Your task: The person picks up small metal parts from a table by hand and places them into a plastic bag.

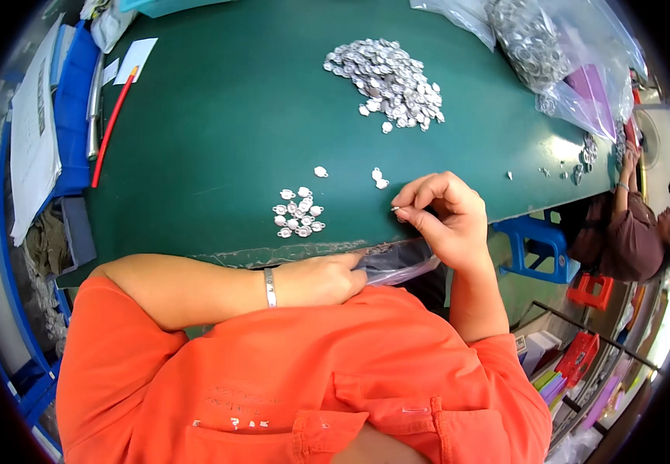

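My right hand (452, 216) is above the table's near edge, its thumb and forefinger pinched on a small silver metal piece (397, 209). My left hand (327, 278) lies at the table edge, with its fingers closed on the rim of a clear plastic bag (401, 264). The bag hangs just below the edge, and some of those fingers are hidden. Left of my right hand, a small group of round silver metal pieces with little loops (298, 214) lies on the table. One loose piece (320, 172) and a close pair (380, 179) lie slightly farther off.
A large heap of similar pieces (389, 81) sits farther back on the green table (211, 139). Filled plastic bags (536, 46) stand at the far right. A red pencil (115, 127) and blue tray (72, 108) are at left. Another person (629, 232) sits at right near a blue stool (537, 246).
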A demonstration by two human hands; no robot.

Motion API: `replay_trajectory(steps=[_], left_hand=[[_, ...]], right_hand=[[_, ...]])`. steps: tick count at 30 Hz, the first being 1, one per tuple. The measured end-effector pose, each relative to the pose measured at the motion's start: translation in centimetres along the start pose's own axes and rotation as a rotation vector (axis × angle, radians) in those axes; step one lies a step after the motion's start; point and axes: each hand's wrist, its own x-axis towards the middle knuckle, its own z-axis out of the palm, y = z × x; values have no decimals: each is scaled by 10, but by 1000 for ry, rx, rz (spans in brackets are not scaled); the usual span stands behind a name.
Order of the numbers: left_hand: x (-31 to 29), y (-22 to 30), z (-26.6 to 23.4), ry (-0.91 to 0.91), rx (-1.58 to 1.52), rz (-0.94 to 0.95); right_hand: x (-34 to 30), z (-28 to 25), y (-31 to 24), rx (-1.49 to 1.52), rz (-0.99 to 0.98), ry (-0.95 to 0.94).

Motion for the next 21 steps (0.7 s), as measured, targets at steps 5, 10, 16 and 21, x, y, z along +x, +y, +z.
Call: replay_trajectory(steps=[5,10,16,21], left_hand=[[-3,3,-3,32,-21,-33],[3,6,-6,-104,-16,-87],[2,-2,4,102,27,48],[2,4,-2,35,10,-9]], right_hand=[[4,-15,-8,-375,-112,-115],[17,1,-1,-596,-312,62],[23,1,7,-629,-304,-21],[16,-4,1,-347,-88,22]])
